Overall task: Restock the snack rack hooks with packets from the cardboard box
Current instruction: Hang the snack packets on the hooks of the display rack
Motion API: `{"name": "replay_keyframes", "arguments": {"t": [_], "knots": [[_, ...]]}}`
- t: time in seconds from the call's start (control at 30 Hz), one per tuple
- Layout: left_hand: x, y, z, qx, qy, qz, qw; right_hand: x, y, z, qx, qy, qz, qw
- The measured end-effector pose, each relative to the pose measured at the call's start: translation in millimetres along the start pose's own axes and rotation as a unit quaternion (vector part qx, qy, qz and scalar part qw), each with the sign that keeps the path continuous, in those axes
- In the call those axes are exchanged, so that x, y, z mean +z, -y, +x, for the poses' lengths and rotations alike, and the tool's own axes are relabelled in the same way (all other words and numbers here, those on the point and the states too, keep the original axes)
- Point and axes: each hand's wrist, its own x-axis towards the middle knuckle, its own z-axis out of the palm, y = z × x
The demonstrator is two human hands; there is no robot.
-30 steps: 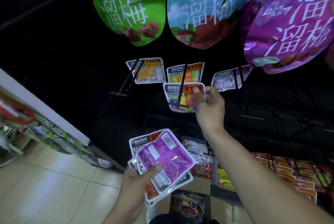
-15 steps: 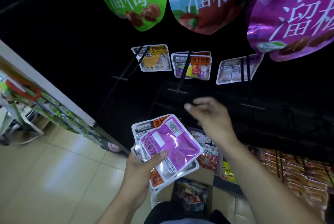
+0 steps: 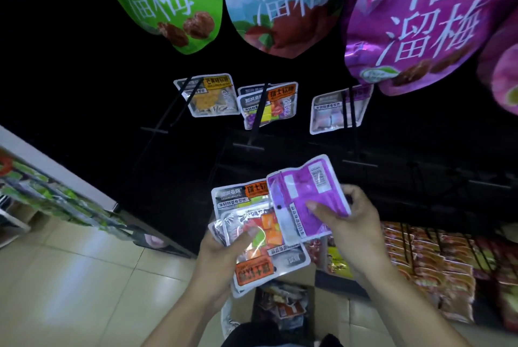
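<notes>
My left hand (image 3: 224, 251) grips a stack of small candy packets (image 3: 258, 245), orange-labelled ones showing on top. My right hand (image 3: 350, 220) pinches a purple packet (image 3: 305, 195), back side up with its barcode showing, lifted off the stack's right edge. On the dark rack above, three hooks carry packets: a yellow one (image 3: 208, 98), a mixed-colour pair (image 3: 269, 105) and a pale purple one (image 3: 336, 112). The cardboard box (image 3: 283, 302) with more packets sits on the floor below my hands.
Large green (image 3: 168, 2), blue (image 3: 280, 2) and purple (image 3: 420, 19) plum bags hang overhead. Rows of red and orange snack packs (image 3: 437, 262) fill lower hooks at right. A shelf unit (image 3: 56, 198) stands at left above a tiled floor (image 3: 84, 285).
My right hand left the middle hook, where a packet now hangs, came down to the stack and took hold of the purple packet, pulling it rightward off the pile.
</notes>
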Motion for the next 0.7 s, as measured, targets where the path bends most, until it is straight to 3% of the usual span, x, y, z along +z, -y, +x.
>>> {"name": "replay_keyframes", "arguments": {"t": [0.07, 0.17, 0.27, 0.43, 0.5, 0.6, 0.63, 0.7], "knots": [[-0.9, -3.5, 0.6, -0.012, 0.000, -0.005, 1.000, -2.0, -0.7, -7.3, -0.098, -0.009, 0.000, 0.995], [0.3, -9.4, 1.4, -0.022, 0.007, -0.031, 0.999, -1.5, -16.9, -10.8, -0.273, 0.049, -0.175, 0.945], [3.8, -15.3, 2.7, -0.022, 0.022, -0.065, 0.997, -1.9, -37.3, -9.0, -0.318, 0.109, -0.284, 0.898], [2.7, -16.7, 9.7, -0.011, 0.038, -0.046, 0.998, -10.5, -37.3, -16.3, -0.248, 0.234, -0.276, 0.899], [0.6, -12.5, 12.9, -0.003, 0.040, -0.025, 0.999, -15.8, -34.7, -15.2, -0.182, 0.256, -0.160, 0.936], [0.1, -9.2, 14.7, 0.012, 0.040, 0.000, 0.999, -17.7, -22.4, -7.3, -0.043, 0.142, 0.073, 0.986], [1.0, -8.6, 14.5, 0.015, 0.046, 0.009, 0.999, -17.0, -19.7, -2.9, -0.001, 0.097, 0.081, 0.992], [3.6, -5.8, 14.6, 0.012, 0.060, 0.027, 0.998, -15.6, -17.2, 3.4, 0.054, 0.081, 0.034, 0.995]]}}
